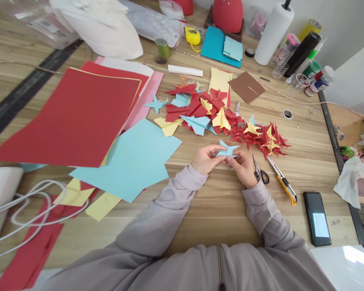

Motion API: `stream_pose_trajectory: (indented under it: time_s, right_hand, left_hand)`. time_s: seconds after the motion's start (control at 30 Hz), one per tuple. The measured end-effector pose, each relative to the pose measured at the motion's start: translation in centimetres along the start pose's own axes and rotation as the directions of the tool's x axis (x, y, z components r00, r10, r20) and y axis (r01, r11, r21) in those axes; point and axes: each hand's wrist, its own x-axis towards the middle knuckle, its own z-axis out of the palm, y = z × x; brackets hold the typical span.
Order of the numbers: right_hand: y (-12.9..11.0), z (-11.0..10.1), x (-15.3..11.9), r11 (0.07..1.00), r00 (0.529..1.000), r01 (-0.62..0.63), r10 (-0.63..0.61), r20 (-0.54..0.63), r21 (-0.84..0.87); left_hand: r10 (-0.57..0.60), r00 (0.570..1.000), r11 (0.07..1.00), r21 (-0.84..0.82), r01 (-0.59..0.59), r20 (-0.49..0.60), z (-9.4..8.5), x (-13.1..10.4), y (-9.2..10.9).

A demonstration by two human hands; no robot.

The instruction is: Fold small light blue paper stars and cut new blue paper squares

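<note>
Blue star, above the desk between both hands: thin folded paper, likely light, easily creased; grip its folded centre. Your left fingers and right fingers pinch it, nearly closed. Beyond: the heap of folded pieces.

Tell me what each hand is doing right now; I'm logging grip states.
Left hand: closed on the blue star.
Right hand: closed on the same star.
</note>
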Motion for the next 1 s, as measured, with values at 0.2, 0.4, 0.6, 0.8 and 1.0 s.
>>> stream_pose_trajectory:
  time_s: [0.2, 0.4, 0.6, 0.8, 1.0]
  right_hand:
    - [0.0, -0.2, 0.0, 0.999, 0.996, -0.004, 0.007, 0.092, -0.033]
    - [-0.1, -0.5, 0.0, 1.0, 0.989, -0.019, 0.021, 0.146, -0.017]
    - [-0.2, -0.8, 0.0, 0.999, 0.983, -0.034, 0.027, 0.179, 0.034]
    - [-0.7, -0.7, 0.1, 0.996, 0.983, -0.051, 0.038, 0.182, 0.069]
    - [-0.6, -0.5, 0.0, 0.996, 0.992, -0.037, 0.026, 0.124, 0.087]
  left_hand:
    - [-0.005, 0.999, 1.0, 0.005, 0.005, 0.041, -0.3, -0.1, -0.2]
    - [-0.045, 0.99, 0.995, -0.083, 0.057, 0.134, -0.7, 0.0, 0.2]
    - [-0.064, 0.978, 0.983, -0.155, 0.096, 0.199, -1.0, 0.3, -0.1]
    - [-0.07, 0.977, 0.978, -0.181, 0.107, 0.202, -1.2, 0.4, -0.7]
    - [-0.028, 0.987, 0.982, -0.179, 0.057, 0.161, -0.9, 0.4, -0.5]
